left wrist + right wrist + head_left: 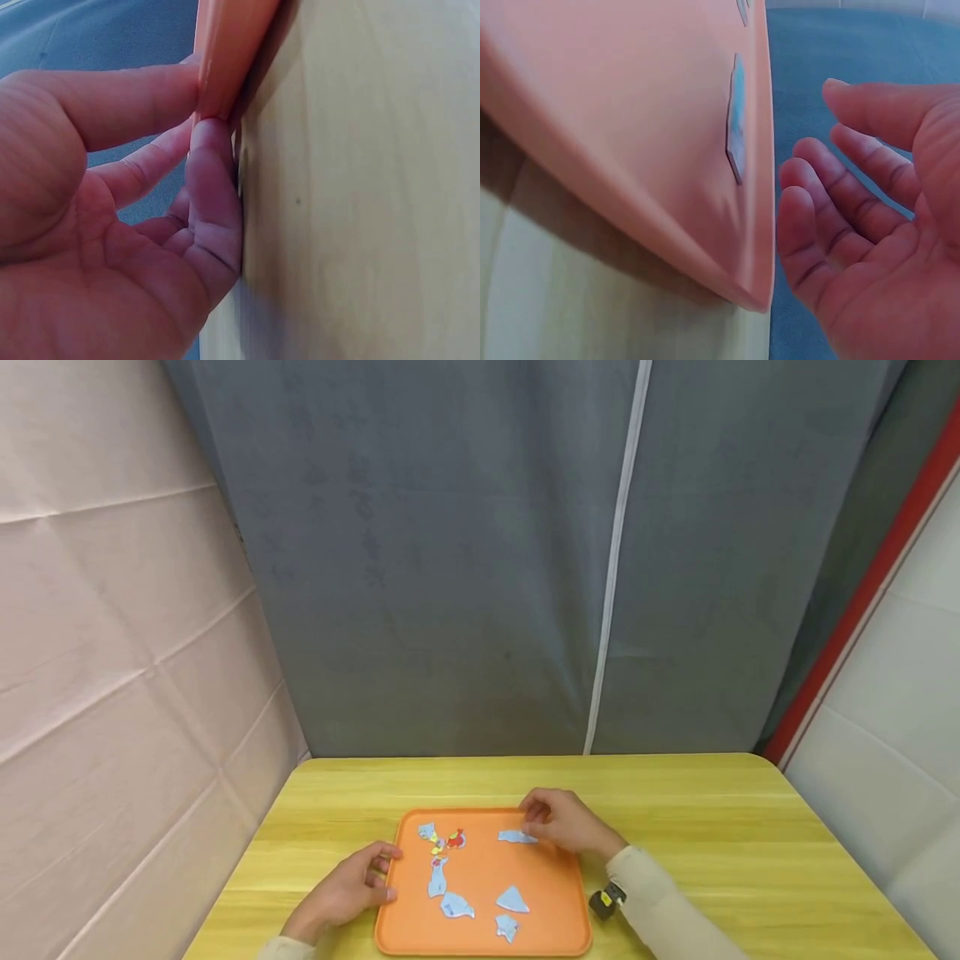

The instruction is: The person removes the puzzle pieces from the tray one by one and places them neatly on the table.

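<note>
An orange tray bears several flat, light-blue picture pieces with irregular edges. My left hand grips the tray's left rim, its thumb and curled fingers right at the edge in the left wrist view. Over the tray's far right corner hovers my right hand, fingers loosely bent and holding nothing. Just beside its fingertips lies a long narrow blue piece; in the right wrist view this piece lies flat inside the rim, apart from the fingers.
Down the tray's left side run a blue-and-yellow piece, a red-patterned piece, a tall piece and a wider piece. A triangular piece and a jagged piece lie nearer the front right. Beneath is a wooden table.
</note>
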Demonstrator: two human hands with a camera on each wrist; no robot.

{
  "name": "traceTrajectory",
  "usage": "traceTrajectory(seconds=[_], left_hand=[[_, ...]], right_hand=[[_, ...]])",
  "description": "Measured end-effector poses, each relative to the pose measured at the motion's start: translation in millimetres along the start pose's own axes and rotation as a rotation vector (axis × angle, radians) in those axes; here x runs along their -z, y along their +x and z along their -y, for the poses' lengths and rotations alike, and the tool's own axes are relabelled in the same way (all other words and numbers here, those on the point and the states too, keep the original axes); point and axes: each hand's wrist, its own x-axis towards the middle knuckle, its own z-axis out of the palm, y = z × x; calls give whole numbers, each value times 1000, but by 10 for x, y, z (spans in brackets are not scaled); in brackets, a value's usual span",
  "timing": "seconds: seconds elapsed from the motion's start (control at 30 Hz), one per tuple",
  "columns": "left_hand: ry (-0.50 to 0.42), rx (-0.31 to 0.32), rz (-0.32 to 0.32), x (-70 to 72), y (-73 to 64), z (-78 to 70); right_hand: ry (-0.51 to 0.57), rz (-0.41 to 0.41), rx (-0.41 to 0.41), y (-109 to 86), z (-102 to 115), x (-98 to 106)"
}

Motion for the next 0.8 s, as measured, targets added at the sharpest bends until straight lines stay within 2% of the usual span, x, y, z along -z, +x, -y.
traceTrajectory(seconds=[0.4, 0.8], left_hand=[[-12, -3, -6, -12, -4, 22], [-11, 6, -7, -3, 7, 32]], right_hand=[[-2, 17, -9, -13, -31, -87], [-54, 16, -15, -13, -78, -114]])
